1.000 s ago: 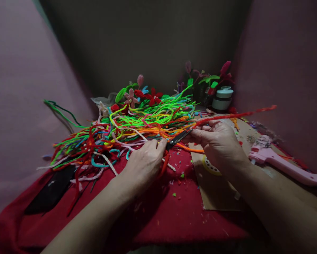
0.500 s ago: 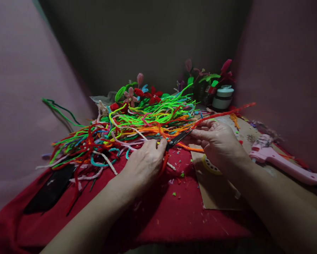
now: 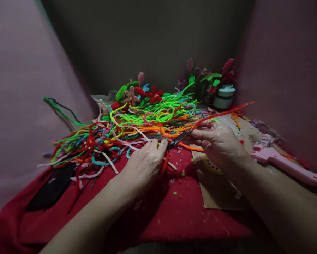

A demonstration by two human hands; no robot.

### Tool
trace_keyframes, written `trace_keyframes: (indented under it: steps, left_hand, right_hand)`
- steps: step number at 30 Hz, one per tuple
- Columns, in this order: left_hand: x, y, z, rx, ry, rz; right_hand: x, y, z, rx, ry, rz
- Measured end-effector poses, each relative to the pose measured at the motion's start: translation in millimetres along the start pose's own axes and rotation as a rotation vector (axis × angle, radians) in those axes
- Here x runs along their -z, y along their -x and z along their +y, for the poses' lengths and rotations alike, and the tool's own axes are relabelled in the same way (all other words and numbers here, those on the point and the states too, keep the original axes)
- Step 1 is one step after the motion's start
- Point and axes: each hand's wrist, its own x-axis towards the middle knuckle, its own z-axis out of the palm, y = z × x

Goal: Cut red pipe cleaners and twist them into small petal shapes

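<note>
My left hand (image 3: 147, 160) is closed round the red handles of a pair of scissors (image 3: 177, 139), whose dark blades point up and right to the fingertips of my other hand. My right hand (image 3: 218, 141) pinches a long red pipe cleaner (image 3: 227, 112), which runs up to the right over the cardboard. The blade tips lie at the pinched end of the red stem; whether they touch it is too small to tell. Behind both hands spreads a heap of pipe cleaners (image 3: 153, 118) in green, orange, red, white and other colours.
A pink glue gun (image 3: 288, 162) lies at the right on cardboard (image 3: 214, 195), near a yellow ring-shaped thing (image 3: 210, 166). A black flat object (image 3: 52, 188) rests at the left on the red cloth (image 3: 153, 225). Fuzzy flowers (image 3: 154, 94) and a lidded jar (image 3: 225, 97) stand behind.
The view has shifted very slightly. Both hands, the scissors and the red pipe cleaner keep nearly the same positions.
</note>
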Motion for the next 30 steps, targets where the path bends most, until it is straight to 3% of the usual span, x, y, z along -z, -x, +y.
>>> trace_keyframes:
  steps: [5, 10, 14, 16, 18, 21, 24, 27, 30]
  left_hand:
    - [1.2, 1, 1, 0.004, 0.025, -0.021]
    - [-2.9, 0, 2, 0.007, 0.238, -0.002]
    - [-0.5, -1, -1, 0.091, 0.632, 0.191]
    - [4.4, -2, -3, 0.251, 0.920, 0.283]
    - [8.2, -5, -5, 0.421, 1.281, 0.299]
    - [6.1, -11, -10, 0.542, 1.862, 0.234]
    - [0.3, -19, -12, 0.631, 2.271, -0.027]
    - [1.5, -22, -10, 0.671, 2.409, -0.241]
    - [5.1, -22, -7, 0.632, 2.426, -0.352]
  right_hand:
    - [-1, 0, 2, 0.034, -0.009, -0.001]
    - [0, -3, 2, 0.037, -0.028, 0.005]
    - [-1, -5, -1, 0.011, -0.032, 0.013]
    - [-2, -4, -3, 0.001, -0.063, 0.005]
    - [-5, -1, -4, 0.012, -0.099, -0.018]
    - [-8, 5, -3, 0.055, -0.085, -0.087]
    - [-9, 10, -2, 0.122, -0.037, -0.175]
    - [-9, 12, -1, 0.173, 0.011, -0.251]
    - [-8, 11, -1, 0.230, 0.026, -0.288]
